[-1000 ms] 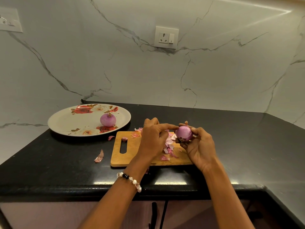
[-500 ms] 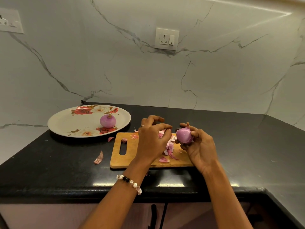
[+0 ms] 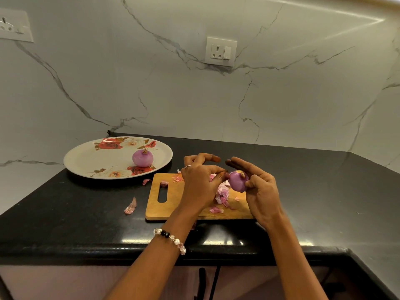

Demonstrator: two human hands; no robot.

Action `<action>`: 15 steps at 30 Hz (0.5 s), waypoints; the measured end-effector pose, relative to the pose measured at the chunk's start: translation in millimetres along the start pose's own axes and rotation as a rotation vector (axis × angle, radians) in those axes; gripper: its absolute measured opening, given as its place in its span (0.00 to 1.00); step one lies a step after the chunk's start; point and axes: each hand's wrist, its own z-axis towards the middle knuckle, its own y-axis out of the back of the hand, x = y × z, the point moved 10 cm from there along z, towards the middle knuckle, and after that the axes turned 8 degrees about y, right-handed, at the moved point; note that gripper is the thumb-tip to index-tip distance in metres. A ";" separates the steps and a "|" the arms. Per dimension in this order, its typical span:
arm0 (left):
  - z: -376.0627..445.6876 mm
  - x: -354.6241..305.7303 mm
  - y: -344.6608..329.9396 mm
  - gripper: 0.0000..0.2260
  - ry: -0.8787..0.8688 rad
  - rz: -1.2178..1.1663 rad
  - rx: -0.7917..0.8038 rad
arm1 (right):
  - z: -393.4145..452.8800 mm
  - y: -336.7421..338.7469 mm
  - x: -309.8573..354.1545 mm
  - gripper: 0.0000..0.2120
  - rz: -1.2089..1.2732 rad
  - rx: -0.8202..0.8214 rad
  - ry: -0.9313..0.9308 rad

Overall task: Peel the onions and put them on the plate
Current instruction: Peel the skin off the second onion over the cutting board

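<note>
My right hand (image 3: 259,191) holds a purple onion (image 3: 237,181) above the wooden cutting board (image 3: 173,204), with its index and middle fingers stretched out over the top. My left hand (image 3: 200,182) is just left of the onion, thumb and forefinger pinched against its left side; a scrap of pink skin shows beside the fingertips. A pile of pink peels (image 3: 221,194) lies on the board under the hands. A second, peeled onion (image 3: 142,158) sits on the floral plate (image 3: 86,161) at the back left.
The black countertop (image 3: 313,191) ends at a front edge close to me and meets marble walls behind and on the right. Loose peels lie on the counter (image 3: 130,206) left of the board. A wall socket (image 3: 220,51) is above.
My right hand has turned the onion so its root end faces up and has stretched out its fingers. My left hand moved back in against the onion's left side.
</note>
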 end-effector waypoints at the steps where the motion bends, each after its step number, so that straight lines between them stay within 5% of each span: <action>1: -0.6 -0.5 -0.9 0.07 0.000 -0.005 0.009 | 0.3 -0.2 1.4 0.25 -0.004 0.000 0.015; 15: -4.6 -8.7 -6.9 0.06 -0.052 0.045 0.040 | -3.0 -2.9 2.1 0.22 -0.008 0.018 0.021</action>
